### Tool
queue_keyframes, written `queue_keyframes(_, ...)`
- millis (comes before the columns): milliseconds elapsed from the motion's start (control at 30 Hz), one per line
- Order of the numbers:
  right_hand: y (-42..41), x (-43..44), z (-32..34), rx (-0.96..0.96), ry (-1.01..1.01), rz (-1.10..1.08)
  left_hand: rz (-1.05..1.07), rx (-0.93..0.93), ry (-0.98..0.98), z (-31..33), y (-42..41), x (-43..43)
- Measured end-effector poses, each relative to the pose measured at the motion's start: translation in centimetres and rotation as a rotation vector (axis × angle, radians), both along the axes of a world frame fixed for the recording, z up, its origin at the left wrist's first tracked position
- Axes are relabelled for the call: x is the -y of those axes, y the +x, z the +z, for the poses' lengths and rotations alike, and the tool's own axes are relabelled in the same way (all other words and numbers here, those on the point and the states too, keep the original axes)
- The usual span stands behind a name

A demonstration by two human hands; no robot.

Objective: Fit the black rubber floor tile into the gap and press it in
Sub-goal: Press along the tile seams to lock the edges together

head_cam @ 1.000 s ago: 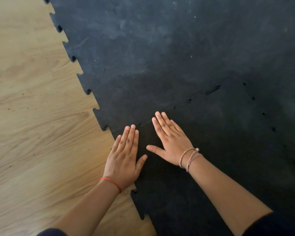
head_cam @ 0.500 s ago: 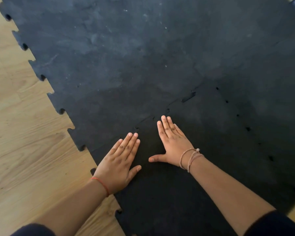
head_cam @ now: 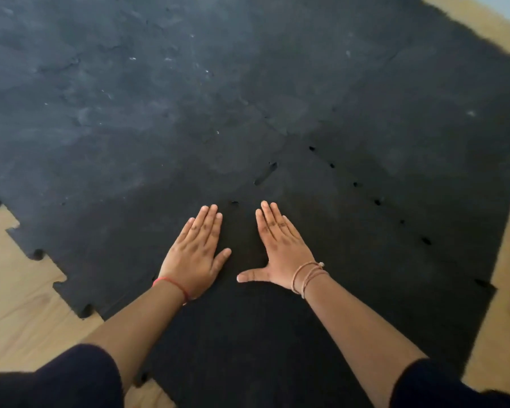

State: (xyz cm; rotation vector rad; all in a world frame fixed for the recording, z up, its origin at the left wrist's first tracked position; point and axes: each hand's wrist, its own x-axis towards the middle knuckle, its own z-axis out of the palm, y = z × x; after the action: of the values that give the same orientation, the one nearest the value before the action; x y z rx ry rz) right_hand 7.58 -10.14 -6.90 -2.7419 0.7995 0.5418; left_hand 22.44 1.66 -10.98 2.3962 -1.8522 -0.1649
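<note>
The black rubber floor tile [head_cam: 351, 260] lies flat in the near right part of the mat, darker than the dusty tiles around it. Its jigsaw seam runs up from lower left to a corner near a small open slot [head_cam: 265, 173], then down to the right as a row of small holes [head_cam: 377, 202]. My left hand [head_cam: 196, 254] rests flat, palm down, fingers together, next to the left seam. My right hand [head_cam: 280, 248] lies flat on the tile, thumb spread. Neither hand holds anything.
Older grey-dusted black tiles [head_cam: 130, 98] cover the far and left area. Bare wooden floor [head_cam: 15, 304] shows at the lower left beside the mat's toothed edge, and again along the right side [head_cam: 501, 319]. My dark sleeves fill the bottom corners.
The view has swung to the right, so the mat's right edge and wood beyond it now show. Both hands stay flat and have moved farther along the seam towards the tile's corner.
</note>
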Motion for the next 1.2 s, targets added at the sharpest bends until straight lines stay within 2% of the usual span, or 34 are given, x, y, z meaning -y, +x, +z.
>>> queue_keyframes(133,2.3,2.9,0.0,-0.030,-0.070,0.271,-0.024,-0.018,-0.017,-0.2,-0.1,0.0)
queue_keyframes(200,2.6,3.2,-0.4,-0.020,-0.082,0.311,-0.024,-0.024,-0.020,-0.1,-0.1,0.0)
queue_keyframes(367,2.6,3.6,-0.6,0.052,-0.042,0.286,-0.009,-0.044,-0.002,0.1,-0.1,0.4)
queue_keyframes(567,2.7,3.3,-0.3,0.036,-0.040,0.259,-0.015,-0.010,-0.009,-0.1,-0.1,0.4)
queue_keyframes(733,1.3,0.5,-0.8,0.102,-0.023,-0.021,-0.050,-0.012,-0.014,-0.1,0.4,0.5)
queue_keyframes(833,0.6,2.6,-0.3,0.025,-0.060,-0.061,-0.092,-0.008,-0.010,-0.1,0.9,1.6)
queue_keyframes(933,2.2,5.4,0.7,-0.105,-0.110,0.072,-0.154,0.014,-0.050,-0.3,1.4,2.8)
queue_keyframes(1200,5.5,6.5,2.5,-0.364,-0.049,0.136,-0.162,0.014,-0.045,0.0,1.4,2.7)
